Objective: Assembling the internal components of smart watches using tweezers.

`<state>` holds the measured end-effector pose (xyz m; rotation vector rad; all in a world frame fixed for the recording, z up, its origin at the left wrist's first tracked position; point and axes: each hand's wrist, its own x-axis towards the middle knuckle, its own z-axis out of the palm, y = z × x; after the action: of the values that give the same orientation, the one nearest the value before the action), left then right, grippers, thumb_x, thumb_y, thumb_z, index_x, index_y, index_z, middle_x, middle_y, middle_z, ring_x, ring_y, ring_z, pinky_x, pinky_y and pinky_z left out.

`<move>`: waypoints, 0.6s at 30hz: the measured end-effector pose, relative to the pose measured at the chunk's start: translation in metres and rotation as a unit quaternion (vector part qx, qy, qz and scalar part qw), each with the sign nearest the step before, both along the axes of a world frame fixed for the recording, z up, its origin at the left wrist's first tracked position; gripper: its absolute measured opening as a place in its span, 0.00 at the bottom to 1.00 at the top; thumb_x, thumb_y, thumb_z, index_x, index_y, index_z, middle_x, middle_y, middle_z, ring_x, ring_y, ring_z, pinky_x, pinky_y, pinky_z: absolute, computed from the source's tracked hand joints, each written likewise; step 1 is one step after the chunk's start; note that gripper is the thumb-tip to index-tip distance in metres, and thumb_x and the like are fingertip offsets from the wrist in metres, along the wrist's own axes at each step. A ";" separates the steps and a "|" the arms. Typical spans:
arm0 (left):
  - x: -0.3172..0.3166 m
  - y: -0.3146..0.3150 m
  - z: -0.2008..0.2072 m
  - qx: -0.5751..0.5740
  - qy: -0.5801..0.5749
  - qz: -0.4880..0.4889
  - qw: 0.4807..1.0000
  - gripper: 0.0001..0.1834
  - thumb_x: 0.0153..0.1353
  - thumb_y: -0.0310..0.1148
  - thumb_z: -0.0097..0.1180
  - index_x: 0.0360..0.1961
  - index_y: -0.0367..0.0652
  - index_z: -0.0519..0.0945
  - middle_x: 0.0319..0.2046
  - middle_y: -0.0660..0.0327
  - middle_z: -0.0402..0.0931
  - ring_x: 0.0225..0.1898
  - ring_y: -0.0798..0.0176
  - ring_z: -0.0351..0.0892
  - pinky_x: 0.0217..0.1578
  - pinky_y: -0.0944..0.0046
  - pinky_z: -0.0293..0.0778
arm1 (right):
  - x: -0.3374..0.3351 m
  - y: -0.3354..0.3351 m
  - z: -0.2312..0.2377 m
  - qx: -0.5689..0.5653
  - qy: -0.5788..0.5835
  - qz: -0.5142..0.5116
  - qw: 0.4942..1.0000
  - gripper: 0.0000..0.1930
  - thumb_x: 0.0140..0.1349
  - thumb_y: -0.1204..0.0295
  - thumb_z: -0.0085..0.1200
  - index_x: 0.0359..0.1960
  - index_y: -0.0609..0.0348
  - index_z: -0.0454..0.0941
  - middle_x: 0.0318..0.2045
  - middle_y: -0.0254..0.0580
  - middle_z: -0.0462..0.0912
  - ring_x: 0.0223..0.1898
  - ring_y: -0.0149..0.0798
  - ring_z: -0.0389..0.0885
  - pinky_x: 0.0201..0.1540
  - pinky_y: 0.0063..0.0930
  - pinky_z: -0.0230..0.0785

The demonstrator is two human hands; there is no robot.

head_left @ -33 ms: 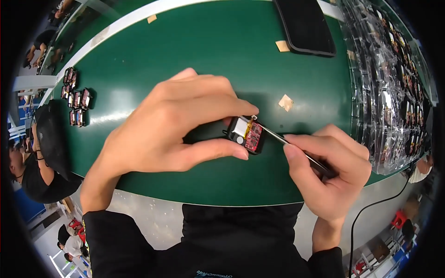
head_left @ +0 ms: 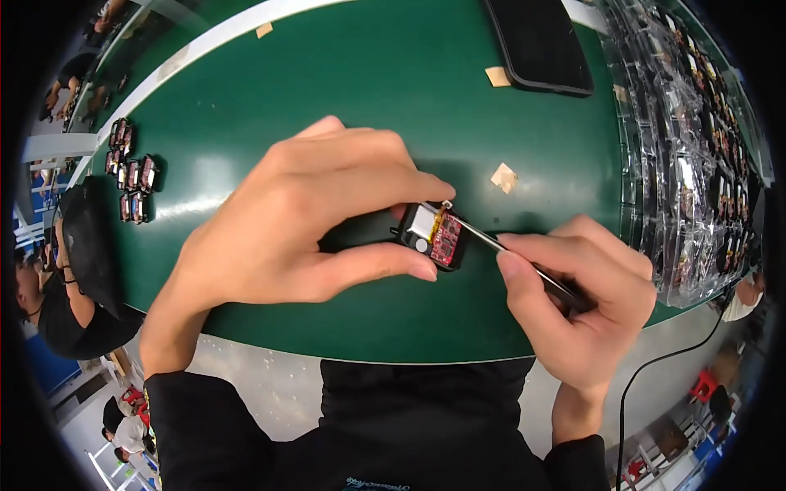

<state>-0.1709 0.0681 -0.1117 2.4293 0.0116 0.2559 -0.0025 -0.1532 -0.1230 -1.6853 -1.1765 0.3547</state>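
Here, held module [head_left: 445, 237], phone [head_left: 544, 45], clear trays [head_left: 681, 176]

The person before me wears a black top [head_left: 409, 460] — light-blue script [head_left: 378, 484] on the front. Left sleeve [head_left: 205, 421]: black, small yellowish markings [head_left: 149, 421] along the outer edge. Right sleeve [head_left: 580, 465]: black — both cuffs end short of the wrists.

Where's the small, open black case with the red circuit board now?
In the head view, the black case is just right of centre, held in the left hand and beside the right hand's slim metal tool.
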 end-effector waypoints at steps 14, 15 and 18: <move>0.002 0.000 -0.002 0.010 -0.001 0.004 1.000 0.34 0.44 0.47 0.85 0.51 0.38 0.92 0.31 0.60 0.85 0.31 0.61 0.78 0.39 0.60 0.67 | -0.001 0.005 -0.003 -0.017 -0.050 0.005 0.999 0.11 0.53 0.87 0.71 0.39 0.66 0.93 0.23 0.33 0.80 0.19 0.21 0.67 0.23 0.20 0.51; 0.003 -0.001 -0.002 0.004 -0.006 0.009 1.000 0.34 0.45 0.47 0.85 0.51 0.38 0.92 0.31 0.61 0.85 0.30 0.63 0.76 0.37 0.62 0.66 | -0.001 0.004 -0.002 -0.008 -0.072 0.002 0.997 0.12 0.53 0.87 0.71 0.40 0.66 0.93 0.23 0.33 0.80 0.19 0.21 0.66 0.23 0.20 0.51; 0.004 -0.001 -0.004 0.001 -0.014 0.015 1.000 0.33 0.46 0.46 0.86 0.50 0.39 0.91 0.30 0.62 0.84 0.27 0.66 0.73 0.35 0.64 0.65 | -0.004 0.003 -0.004 0.012 -0.114 -0.012 0.993 0.13 0.51 0.87 0.72 0.40 0.66 0.93 0.24 0.32 0.81 0.19 0.20 0.65 0.23 0.19 0.51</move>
<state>-0.1668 0.0668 -0.1155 2.4280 0.0345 0.3042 -0.0062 -0.1501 -0.1270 -1.7512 -1.3193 0.1348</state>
